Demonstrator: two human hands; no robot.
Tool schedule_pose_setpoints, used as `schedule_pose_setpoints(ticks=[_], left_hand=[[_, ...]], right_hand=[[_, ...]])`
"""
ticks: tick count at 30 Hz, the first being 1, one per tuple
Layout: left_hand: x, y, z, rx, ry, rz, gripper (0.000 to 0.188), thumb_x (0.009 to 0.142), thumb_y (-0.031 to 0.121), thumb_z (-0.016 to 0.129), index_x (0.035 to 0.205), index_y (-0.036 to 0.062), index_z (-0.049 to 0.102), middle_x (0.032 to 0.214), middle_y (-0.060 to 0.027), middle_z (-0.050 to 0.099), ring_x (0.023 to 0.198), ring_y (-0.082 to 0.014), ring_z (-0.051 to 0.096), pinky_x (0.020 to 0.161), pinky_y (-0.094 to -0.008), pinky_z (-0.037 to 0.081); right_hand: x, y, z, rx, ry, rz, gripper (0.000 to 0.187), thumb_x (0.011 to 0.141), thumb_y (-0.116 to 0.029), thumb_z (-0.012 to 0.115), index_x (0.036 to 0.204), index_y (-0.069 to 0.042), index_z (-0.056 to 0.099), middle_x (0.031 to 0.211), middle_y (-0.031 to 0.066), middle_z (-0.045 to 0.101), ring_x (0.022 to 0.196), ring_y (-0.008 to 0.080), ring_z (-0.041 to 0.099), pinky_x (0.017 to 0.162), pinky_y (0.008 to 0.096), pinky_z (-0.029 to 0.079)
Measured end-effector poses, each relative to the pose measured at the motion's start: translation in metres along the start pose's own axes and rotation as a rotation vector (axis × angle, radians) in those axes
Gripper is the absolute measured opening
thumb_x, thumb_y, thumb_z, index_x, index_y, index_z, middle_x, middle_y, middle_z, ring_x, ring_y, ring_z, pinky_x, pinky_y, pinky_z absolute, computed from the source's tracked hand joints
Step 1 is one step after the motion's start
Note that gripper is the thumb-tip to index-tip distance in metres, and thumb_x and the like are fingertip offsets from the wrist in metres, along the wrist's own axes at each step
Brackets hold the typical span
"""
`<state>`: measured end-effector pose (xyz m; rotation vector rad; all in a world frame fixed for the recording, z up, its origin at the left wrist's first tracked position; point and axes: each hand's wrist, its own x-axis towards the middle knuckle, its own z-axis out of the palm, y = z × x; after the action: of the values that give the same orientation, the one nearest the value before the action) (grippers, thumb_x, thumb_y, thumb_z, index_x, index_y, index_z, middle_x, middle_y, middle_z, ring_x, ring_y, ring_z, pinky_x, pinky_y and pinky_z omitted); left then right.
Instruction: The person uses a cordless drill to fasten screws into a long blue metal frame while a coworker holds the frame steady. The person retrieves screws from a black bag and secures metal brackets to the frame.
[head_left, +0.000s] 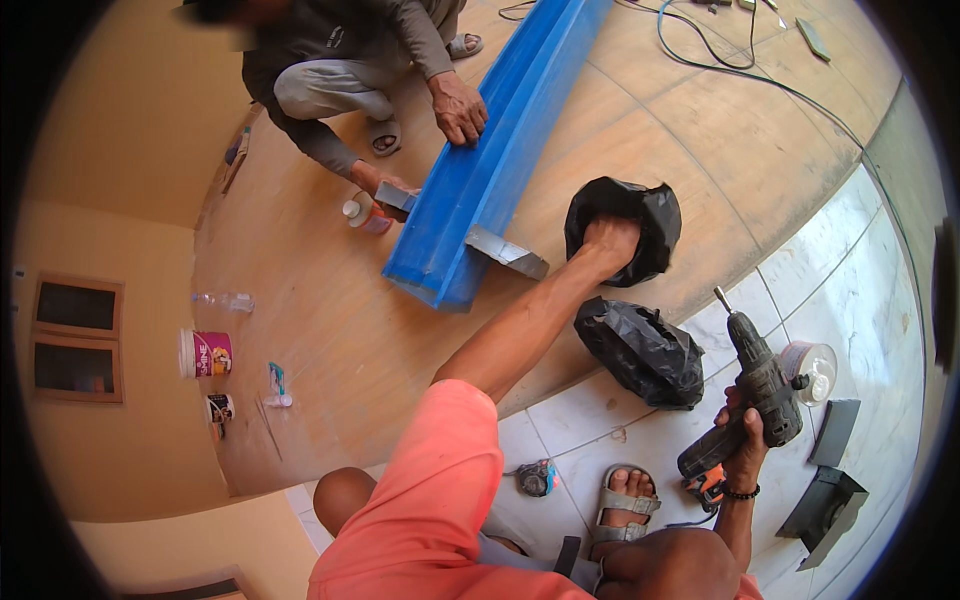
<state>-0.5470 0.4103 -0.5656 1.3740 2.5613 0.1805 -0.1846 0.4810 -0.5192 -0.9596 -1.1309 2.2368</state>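
My left hand (611,243) reaches down into the mouth of a black plastic bag (655,225), and its fingers are hidden inside. My right hand (745,452) is closed around the handle of a dark cordless drill (765,385), whose bit points up and slightly left. A second black plastic bag (645,355) lies just below the first, bunched up. Left of my forearm, a long blue metal channel (500,190) lies across the tan floor, with a grey metal bracket (507,252) against its near end.
A co-worker (340,90) squats at the channel, one hand on it, the other at a grey block (396,197). A bottle (366,214) stands nearby. A round tub (806,370), dark metal pieces (825,510) and a tape measure (537,477) rest on white tiles. Cables (750,72) cross the far floor.
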Motion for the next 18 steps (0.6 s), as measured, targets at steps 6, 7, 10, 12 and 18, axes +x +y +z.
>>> schedule_pose_setpoints(ticks=[6,7,10,12,18], left_hand=[[-0.054,0.025,-0.080,-0.453,0.070,-0.008,0.015,0.079,0.010,0.066,0.085,-0.0031,0.062,0.076,-0.0184,0.065,0.073,-0.0316,0.066,0.067,-0.0414,0.053],[-0.075,0.030,-0.096,-0.614,0.113,-0.029,0.015,0.079,0.010,0.068,0.084,-0.0027,0.061,0.073,-0.0162,0.065,0.070,-0.0287,0.066,0.063,-0.0395,0.053],[-0.121,0.026,-0.120,-1.204,0.064,-0.168,0.014,0.081,0.008,0.070,0.086,0.0000,0.060,0.071,-0.0105,0.064,0.066,-0.0205,0.064,0.056,-0.0332,0.051],[-0.151,0.018,-0.128,-1.537,0.048,-0.229,0.013,0.082,0.007,0.070,0.088,0.0017,0.060,0.074,-0.0087,0.064,0.065,-0.0178,0.063,0.054,-0.0303,0.051],[-0.223,-0.012,-0.139,-1.877,0.215,-0.248,0.010,0.085,0.004,0.067,0.091,0.0011,0.061,0.083,-0.0108,0.066,0.068,-0.0192,0.064,0.055,-0.0303,0.052]], right_hand=[[-0.008,-0.011,0.026,0.010,-0.153,-0.008,0.061,0.074,-0.039,0.074,0.116,0.000,0.054,0.103,0.0136,0.061,0.074,0.0187,0.060,0.066,0.0309,0.050],[-0.011,-0.010,0.032,0.018,-0.200,0.019,0.062,0.073,-0.039,0.074,0.117,0.000,0.054,0.104,0.0136,0.061,0.074,0.0191,0.060,0.067,0.0314,0.050],[-0.019,-0.009,0.048,0.036,-0.342,0.077,0.064,0.072,-0.041,0.075,0.118,0.000,0.054,0.107,0.0139,0.061,0.076,0.0201,0.060,0.069,0.0327,0.050],[-0.019,-0.002,0.061,0.053,-0.467,0.120,0.066,0.072,-0.041,0.075,0.118,0.000,0.054,0.108,0.0141,0.061,0.077,0.0205,0.060,0.070,0.0332,0.050],[-0.025,0.011,0.099,0.037,-0.636,0.216,0.066,0.068,-0.037,0.077,0.119,-0.001,0.056,0.108,0.0146,0.062,0.077,0.0219,0.061,0.067,0.0333,0.051]])
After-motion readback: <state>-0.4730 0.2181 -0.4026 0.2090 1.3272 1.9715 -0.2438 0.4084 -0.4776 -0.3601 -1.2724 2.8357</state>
